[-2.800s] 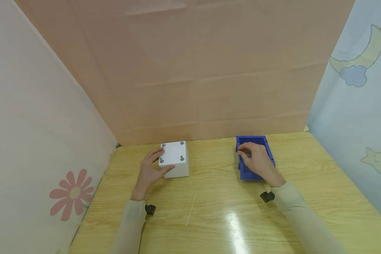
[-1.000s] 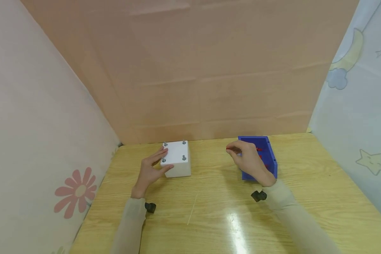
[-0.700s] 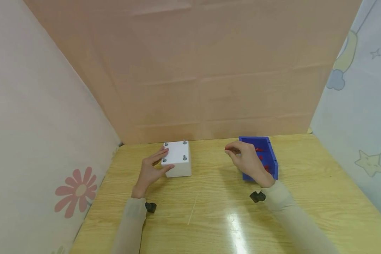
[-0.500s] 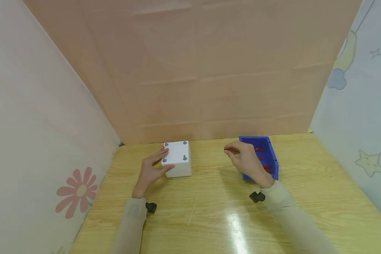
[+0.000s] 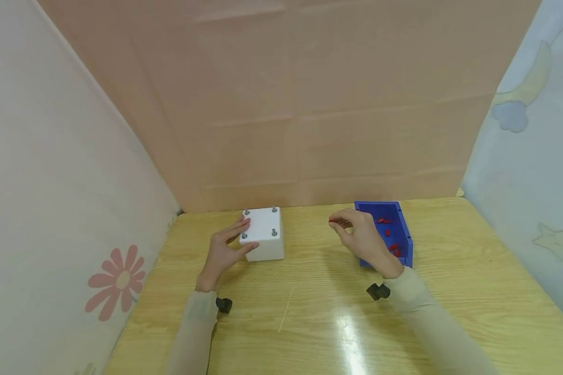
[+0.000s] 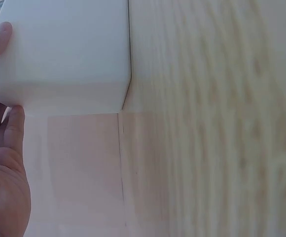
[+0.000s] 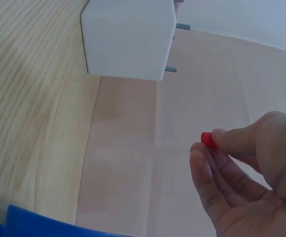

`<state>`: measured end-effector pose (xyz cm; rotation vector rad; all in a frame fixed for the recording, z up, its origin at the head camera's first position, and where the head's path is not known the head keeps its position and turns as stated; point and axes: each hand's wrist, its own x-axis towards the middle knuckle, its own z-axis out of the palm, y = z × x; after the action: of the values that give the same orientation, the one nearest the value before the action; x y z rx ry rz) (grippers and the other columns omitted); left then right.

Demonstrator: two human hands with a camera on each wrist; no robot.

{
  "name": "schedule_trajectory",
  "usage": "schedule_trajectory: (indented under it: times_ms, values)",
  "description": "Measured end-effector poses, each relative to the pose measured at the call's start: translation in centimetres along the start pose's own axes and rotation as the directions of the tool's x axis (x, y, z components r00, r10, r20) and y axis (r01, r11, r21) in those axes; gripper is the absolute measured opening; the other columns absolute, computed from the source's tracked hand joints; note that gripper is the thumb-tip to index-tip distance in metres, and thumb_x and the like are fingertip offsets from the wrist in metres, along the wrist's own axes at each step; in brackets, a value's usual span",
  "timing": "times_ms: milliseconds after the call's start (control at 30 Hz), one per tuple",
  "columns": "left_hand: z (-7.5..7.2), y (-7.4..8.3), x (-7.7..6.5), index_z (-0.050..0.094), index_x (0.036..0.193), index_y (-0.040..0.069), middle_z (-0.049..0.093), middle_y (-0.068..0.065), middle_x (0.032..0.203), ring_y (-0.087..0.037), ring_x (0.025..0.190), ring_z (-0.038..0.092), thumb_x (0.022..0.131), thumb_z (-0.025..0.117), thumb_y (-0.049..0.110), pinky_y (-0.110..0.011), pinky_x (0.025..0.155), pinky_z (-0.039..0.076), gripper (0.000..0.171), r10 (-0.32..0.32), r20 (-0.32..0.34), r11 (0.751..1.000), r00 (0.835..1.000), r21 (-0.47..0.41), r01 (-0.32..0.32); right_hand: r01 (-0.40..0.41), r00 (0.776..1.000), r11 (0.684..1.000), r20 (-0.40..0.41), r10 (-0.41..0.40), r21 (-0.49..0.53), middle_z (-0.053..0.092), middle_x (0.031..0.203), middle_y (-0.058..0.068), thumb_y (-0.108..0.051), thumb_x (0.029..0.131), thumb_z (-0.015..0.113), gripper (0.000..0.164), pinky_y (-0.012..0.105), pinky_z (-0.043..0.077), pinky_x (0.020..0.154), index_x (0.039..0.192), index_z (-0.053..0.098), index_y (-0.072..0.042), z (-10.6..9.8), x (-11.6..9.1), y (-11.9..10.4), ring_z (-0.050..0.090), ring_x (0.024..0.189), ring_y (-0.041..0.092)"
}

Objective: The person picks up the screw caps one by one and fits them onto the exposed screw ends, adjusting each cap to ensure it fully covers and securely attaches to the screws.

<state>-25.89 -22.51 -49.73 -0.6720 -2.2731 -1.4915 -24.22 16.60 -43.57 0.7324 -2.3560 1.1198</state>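
A white box (image 5: 265, 250) stands on the table, with upright threaded bolts (image 5: 274, 232) at the corners of its top. My left hand (image 5: 218, 259) holds the box at its left side, thumb on the near face and fingers over the left edge. My right hand (image 5: 367, 240) is in the air between the box and a blue bin (image 5: 407, 240), apart from both. Between thumb and fingertips it pinches a small red cylindrical cap (image 7: 207, 139). Several more red caps (image 5: 394, 250) lie in the bin, partly hidden behind the right hand and wrist.
The wooden table (image 5: 309, 302) meets a brown backdrop (image 5: 309, 156) just behind the box and bin. Pale printed cloths hang at the left (image 5: 65, 172) and right (image 5: 535, 172).
From over the blue bin, my right hand has moved left with the red cap, uncovering the caps inside; lately it has barely shifted. My left hand stays on the box.
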Motion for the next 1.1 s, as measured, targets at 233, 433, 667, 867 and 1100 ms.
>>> schedule_trajectory:
  times_ms: [233, 433, 667, 867, 1100]
  values:
    - [0.3, 0.1, 0.2, 0.072, 0.136, 0.003, 0.065, -0.013, 0.149, -0.035, 0.149, 0.051, 0.083, 0.093, 0.008, -0.019, 0.11, 0.048, 0.057, 0.0, 0.02, 1.0, 1.0, 0.007, 0.0, 0.019, 0.999, 1.0, -0.027, -0.019, -0.003, 0.08, 0.099, 0.007, 0.0, 0.096, 0.079, 0.01, 0.04, 0.068, 0.074, 0.104, 0.08, -0.005, -0.1, 0.2, -0.1, 0.078, 0.086, 0.022]
    - [0.3, 0.3, 0.4, 0.072, 0.137, 0.005, 0.065, -0.009, 0.15, -0.03, 0.15, 0.051, 0.083, 0.094, 0.011, -0.019, 0.111, 0.048, 0.058, -0.016, 0.022, 1.0, 1.0, 0.001, 0.016, -0.001, 1.0, 1.0, -0.031, 0.001, 0.003, 0.081, 0.101, 0.01, 0.0, 0.097, 0.077, 0.011, 0.043, 0.068, 0.076, 0.106, 0.081, -0.004, -0.3, 0.4, -0.5, 0.078, 0.087, 0.024]
    - [0.3, 0.4, 0.3, 0.074, 0.134, 0.004, 0.067, -0.011, 0.146, -0.033, 0.148, 0.053, 0.081, 0.094, 0.006, -0.017, 0.109, 0.049, 0.057, 0.012, 0.002, 1.0, 1.0, -0.01, -0.012, 0.0, 1.0, 1.0, -0.025, 0.0, 0.012, 0.081, 0.1, 0.01, 0.0, 0.097, 0.077, 0.01, 0.043, 0.068, 0.076, 0.106, 0.081, -0.003, 0.1, 0.7, -0.9, 0.078, 0.087, 0.024]
    - [0.3, 0.4, 0.3, 0.074, 0.133, 0.002, 0.068, -0.014, 0.144, -0.036, 0.147, 0.054, 0.08, 0.094, 0.003, -0.016, 0.108, 0.049, 0.056, 0.017, -0.01, 1.0, 1.0, -0.018, -0.018, 0.008, 1.0, 1.0, -0.001, -0.008, 0.017, 0.08, 0.1, 0.008, -0.002, 0.097, 0.078, 0.01, 0.04, 0.068, 0.076, 0.107, 0.08, -0.004, 0.6, 0.7, -1.0, 0.077, 0.087, 0.022]
    - [0.5, 0.5, 0.3, 0.073, 0.134, 0.003, 0.066, -0.012, 0.148, -0.033, 0.149, 0.052, 0.081, 0.094, 0.005, -0.016, 0.109, 0.048, 0.057, 0.002, -0.003, 1.0, 1.0, -0.015, -0.002, 0.0, 1.0, 1.0, 0.013, 0.0, 0.021, 0.079, 0.101, 0.006, -0.003, 0.098, 0.078, 0.01, 0.037, 0.068, 0.076, 0.107, 0.08, -0.006, 0.9, 0.5, -1.0, 0.077, 0.088, 0.021]
